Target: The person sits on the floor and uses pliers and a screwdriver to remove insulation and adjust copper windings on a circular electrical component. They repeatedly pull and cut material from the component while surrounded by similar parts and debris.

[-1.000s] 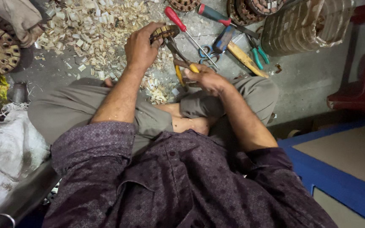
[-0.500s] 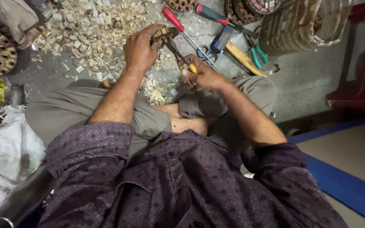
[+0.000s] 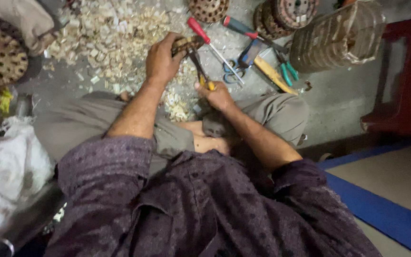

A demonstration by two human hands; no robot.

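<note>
Your left hand (image 3: pixel 161 59) has a closed grip on the small brown piece (image 3: pixel 185 44) at upper centre while your right hand (image 3: pixel 217 95) squeezes the yellow-handled pliers (image 3: pixel 200 69) shut on it, so a slip could nick your fingers

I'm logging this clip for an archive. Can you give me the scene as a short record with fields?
Setting: person seated cross-legged on a grey floor
Left hand: grips a small brown round piece
Right hand: holds yellow-handled pliers, tip at the piece
Nearby tools: red-handled screwdriver, blue scissors
Debris: pale chips
</note>
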